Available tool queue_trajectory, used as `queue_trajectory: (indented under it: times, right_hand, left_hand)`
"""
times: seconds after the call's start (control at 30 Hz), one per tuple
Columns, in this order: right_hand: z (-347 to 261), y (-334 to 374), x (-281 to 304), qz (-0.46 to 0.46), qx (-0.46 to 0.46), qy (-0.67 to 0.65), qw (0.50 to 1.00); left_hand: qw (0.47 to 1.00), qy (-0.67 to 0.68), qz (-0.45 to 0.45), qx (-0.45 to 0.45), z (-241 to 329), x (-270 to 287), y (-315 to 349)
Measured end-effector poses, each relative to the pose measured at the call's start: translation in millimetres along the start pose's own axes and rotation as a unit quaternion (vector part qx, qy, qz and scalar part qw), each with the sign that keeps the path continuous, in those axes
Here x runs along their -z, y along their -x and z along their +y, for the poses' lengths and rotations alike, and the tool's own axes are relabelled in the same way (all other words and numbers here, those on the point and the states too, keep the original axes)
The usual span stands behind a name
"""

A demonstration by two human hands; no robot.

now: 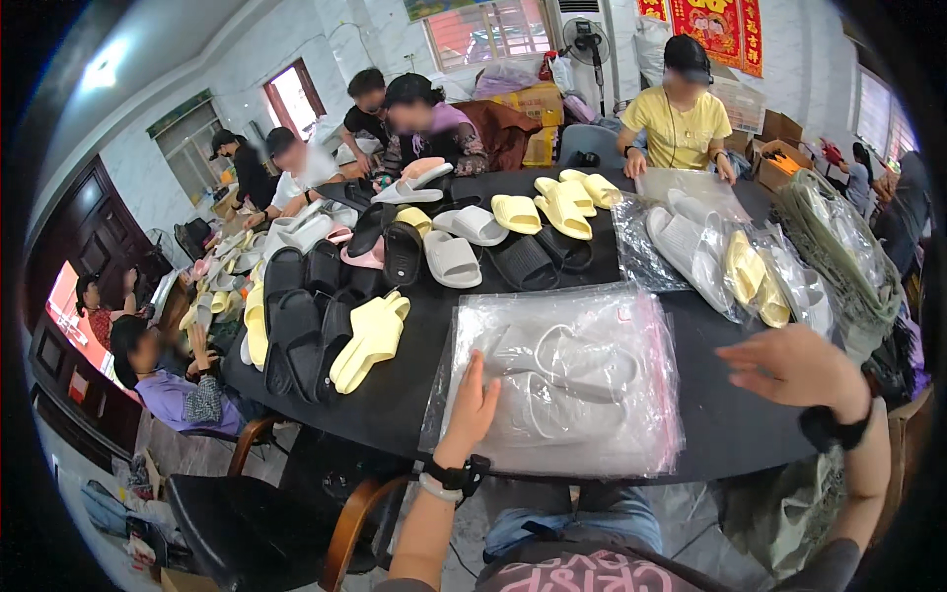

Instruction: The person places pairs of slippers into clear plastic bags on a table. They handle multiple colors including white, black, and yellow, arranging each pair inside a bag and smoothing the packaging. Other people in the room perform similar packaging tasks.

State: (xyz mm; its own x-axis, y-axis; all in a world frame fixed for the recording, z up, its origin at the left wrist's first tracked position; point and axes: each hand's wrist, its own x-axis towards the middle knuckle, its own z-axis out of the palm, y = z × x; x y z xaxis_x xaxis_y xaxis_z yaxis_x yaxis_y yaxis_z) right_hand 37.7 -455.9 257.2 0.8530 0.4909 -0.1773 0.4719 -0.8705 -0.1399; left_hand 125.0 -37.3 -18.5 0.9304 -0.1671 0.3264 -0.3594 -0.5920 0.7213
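Observation:
A stack of clear plastic bags [646, 434] lies flat at the near edge of the table. A pair of light grey slippers [577, 405] rests on the stack, seemingly under clear film. My left hand [472, 409] is over the left side of the bags, fingers stretched out, holding nothing. To the right of the stack, my right hand [799, 370] hovers above the tabletop with its fingers extended and nothing in it. Beyond it are bagged grey slippers [686, 252] and a bagged pair of yellow slippers [750, 276].
Loose black slippers [296, 326], yellow slippers [370, 340] and grey slippers [454, 259] cover the left and middle of the black table [730, 424]. A person in yellow [676, 128] handles a clear bag across from me. A chair [256, 533] stands at my left.

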Motion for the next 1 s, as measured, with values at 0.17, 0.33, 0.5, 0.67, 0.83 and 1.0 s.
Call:
queue_trajectory:
  times: [0.17, 0.33, 0.5, 0.67, 0.83, 1.0]
  right_hand:
    - [39, -94, -132, 0.130, 0.170, -0.090, 0.973]
    - [19, -177, -196, 0.101, 0.226, -0.121, 0.961]
    - [-9, -215, -218, 0.146, 0.233, -0.085, 0.958]
    - [-56, -241, -198, 0.111, 0.201, -0.087, 0.969]
    - [-29, -255, -220, 0.120, 0.236, -0.031, 0.964]
    - [6, -233, -219, 0.117, 0.185, -0.017, 0.976]
  left_hand:
    - [1.000, 0.018, -0.006, 0.014, -9, -21, -6]
    - [1.000, -0.020, 0.002, 0.001, -7, -12, 1]
    - [0.998, -0.045, 0.038, -0.032, -18, -22, 9]
    - [0.996, -0.078, 0.010, -0.040, -27, -23, 10]
    - [0.999, -0.046, -0.005, -0.011, -25, -27, 7]
    - [0.997, -0.079, -0.022, 0.016, -35, -32, 9]
